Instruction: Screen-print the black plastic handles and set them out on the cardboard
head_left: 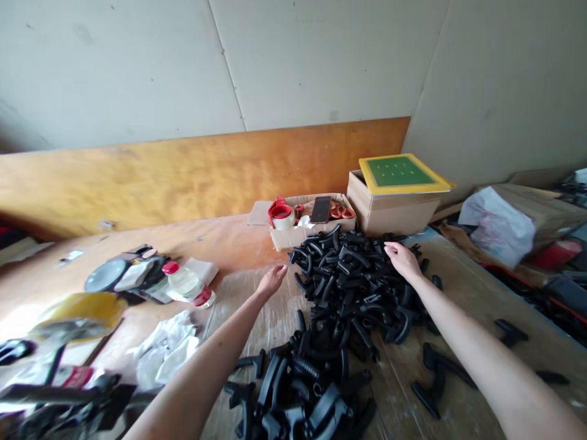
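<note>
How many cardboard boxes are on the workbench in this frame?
2. An open low box holding tape, a phone and scissors sits beyond the pile of black parts; a taller box with a green-and-yellow board on top stands just right of it. Clutter at the far right may hide more.

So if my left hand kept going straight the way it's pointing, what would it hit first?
Probably the edge of the black parts pile, just ahead of your left hand; beyond that sits the open cardboard tray. Depth is hard to judge.

two boxes (389, 211), one bottle (188, 284), two hands (403, 260)
</note>
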`<state>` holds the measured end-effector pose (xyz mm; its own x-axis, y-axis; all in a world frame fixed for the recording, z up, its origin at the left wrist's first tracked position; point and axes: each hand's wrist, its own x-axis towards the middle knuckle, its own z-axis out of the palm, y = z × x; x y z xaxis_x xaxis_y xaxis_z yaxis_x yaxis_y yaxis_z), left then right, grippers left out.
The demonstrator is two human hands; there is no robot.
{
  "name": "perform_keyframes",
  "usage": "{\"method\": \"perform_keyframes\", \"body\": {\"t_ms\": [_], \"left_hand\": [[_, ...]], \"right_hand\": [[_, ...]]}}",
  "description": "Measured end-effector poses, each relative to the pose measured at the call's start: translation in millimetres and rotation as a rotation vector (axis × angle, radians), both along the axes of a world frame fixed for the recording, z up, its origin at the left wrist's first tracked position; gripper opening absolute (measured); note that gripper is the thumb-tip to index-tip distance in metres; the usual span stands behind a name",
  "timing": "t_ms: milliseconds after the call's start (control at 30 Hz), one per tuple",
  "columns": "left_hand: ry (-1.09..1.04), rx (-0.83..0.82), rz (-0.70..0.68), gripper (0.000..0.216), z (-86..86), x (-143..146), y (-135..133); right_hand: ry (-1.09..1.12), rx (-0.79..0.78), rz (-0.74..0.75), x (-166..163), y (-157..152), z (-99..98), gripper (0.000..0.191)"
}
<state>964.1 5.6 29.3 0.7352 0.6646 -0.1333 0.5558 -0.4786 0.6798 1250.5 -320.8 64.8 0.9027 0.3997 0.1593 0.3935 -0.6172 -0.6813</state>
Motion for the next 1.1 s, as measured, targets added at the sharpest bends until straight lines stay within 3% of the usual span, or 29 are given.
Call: {"method": "perform_keyframes", "body": {"t_ms": [133, 300, 500, 733, 967, 1100], "left_hand": [[-0.042, -0.051, -0.009, 0.054, -26.2, 53.5, 28.3], [-0.117, -0.145, -0.020, 0.068, -52.7, 97.2, 48.2], [-0.256, -0.474, -0.044, 0.069, -59.2, 110.8, 53.1], [-0.352, -0.563, 0.030, 0.049, -54.6, 93.0, 23.2], [-0.419, -0.613, 0.012, 0.027, -34.7, 68.1, -12.2], [-0.425, -0.593, -0.012, 0.026, -21.3, 35.7, -31.2]], "right_hand": [[0.022, -0.029, 0.019, 64.7, 43.8, -20.6, 0.039], [0.226, 0.062, 0.079, 113.6, 79.9, -42.3, 0.050], [0.270, -0.322, 0.352, 132.2, 113.9, -42.8, 0.040], [0.185, -0.379, 0.384, 91.1, 103.4, -37.0, 0.036], [0.095, -0.493, 0.417, 7.9, 94.5, -0.1, 0.042], [0.031, -0.543, 0.485, -38.4, 84.6, 19.4, 0.045]]}}
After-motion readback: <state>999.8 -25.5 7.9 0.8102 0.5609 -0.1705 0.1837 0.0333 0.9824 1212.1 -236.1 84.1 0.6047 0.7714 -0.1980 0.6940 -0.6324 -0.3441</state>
